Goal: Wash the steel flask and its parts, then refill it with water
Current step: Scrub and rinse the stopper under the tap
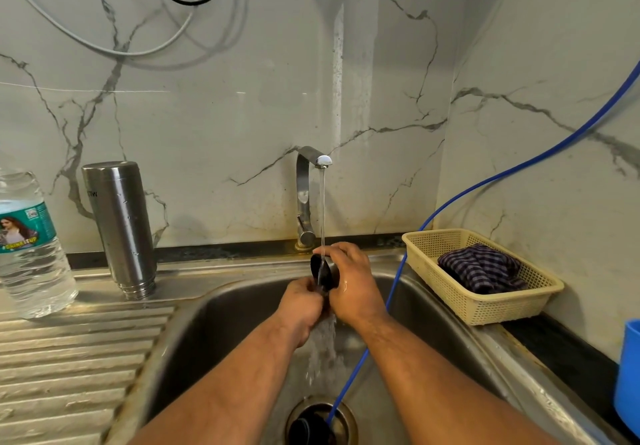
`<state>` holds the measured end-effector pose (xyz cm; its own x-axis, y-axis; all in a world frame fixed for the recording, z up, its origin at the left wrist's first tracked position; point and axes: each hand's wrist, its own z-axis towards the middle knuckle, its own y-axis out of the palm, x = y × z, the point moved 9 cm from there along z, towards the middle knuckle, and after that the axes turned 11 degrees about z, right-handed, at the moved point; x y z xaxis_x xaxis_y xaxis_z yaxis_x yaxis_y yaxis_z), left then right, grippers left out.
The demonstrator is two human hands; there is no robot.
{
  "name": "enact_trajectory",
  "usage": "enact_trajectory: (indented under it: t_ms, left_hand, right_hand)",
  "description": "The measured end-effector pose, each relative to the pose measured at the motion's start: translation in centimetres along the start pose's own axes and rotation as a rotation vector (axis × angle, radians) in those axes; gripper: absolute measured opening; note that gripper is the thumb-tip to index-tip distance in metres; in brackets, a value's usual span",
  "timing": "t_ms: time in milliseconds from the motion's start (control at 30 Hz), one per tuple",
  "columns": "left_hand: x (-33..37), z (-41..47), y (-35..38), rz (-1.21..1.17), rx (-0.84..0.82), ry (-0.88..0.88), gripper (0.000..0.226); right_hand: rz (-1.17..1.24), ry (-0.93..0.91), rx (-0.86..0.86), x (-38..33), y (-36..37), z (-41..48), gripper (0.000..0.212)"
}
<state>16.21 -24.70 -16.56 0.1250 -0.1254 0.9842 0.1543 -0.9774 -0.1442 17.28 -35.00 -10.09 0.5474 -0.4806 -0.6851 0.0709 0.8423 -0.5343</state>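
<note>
Under the tap point(308, 195) the left hand point(300, 307) and right hand point(354, 285) pinch the cap point(323, 273); the upended flask point(121, 226) stands leftward, nearer the left hand.

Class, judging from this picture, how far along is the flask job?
Apparently done: the steel flask stands mouth-down on the drainboard, beaded with drops. In hand: the left hand and right hand hold a black part under the running tap. Left: refilling, since the flask is inverted.

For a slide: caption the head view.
Left hand and right hand hold a black lid under the running tap; the steel flask stands inverted nearby.
</note>
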Motion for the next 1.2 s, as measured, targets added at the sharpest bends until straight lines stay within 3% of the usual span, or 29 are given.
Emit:
enact_trajectory:
  t_ms: [300,467,700,800,867,967,1033,1133,1200]
  left_hand:
    - [1.6,-0.4,-1.3,0.138,-0.062,0.147,0.063]
    - [1.5,-0.2,-1.5,0.026,-0.106,0.143,0.064]
    - [1.1,0.0,-1.4,-0.274,-0.250,0.033,0.039]
    - [0.2,0.2,-2.0,-0.183,-0.223,-0.037,0.067]
    - [-0.4,0.5,-2.5,-0.140,-0.207,-0.075,0.084]
    - [-0.8,0.5,-2.6,-0.132,-0.182,-0.123,0.093]
    - [-1.3,0.2,-2.3,-0.102,-0.167,-0.180,0.096]
    - [-2.0,0.0,-1.9,-0.081,-0.160,-0.254,0.097]
    - [-2.0,0.2,-2.0,-0.106,-0.142,-0.239,0.083]
  right_hand:
    - [0.296,0.272,0.034,3.2,0.0,-0.1,0.079]
    - [0.260,0.220,0.065,2.4,-0.1,0.1,0.044]
    - [0.418,0.201,0.038,1.6,-0.4,0.2,0.036]
    - [0.435,0.194,-0.017,0.9,0.1,0.1,0.023]
    - [0.440,0.192,-0.036,0.8,0.3,0.0,0.025]
    - [0.522,0.244,-0.132,0.5,1.3,-0.5,0.031]
    - [0.541,0.231,-0.165,0.2,1.8,-0.6,0.033]
    - [0.441,0.190,-0.077,0.8,1.3,-0.3,0.037]
    - [0.362,0.204,-0.039,1.3,0.7,-0.4,0.046]
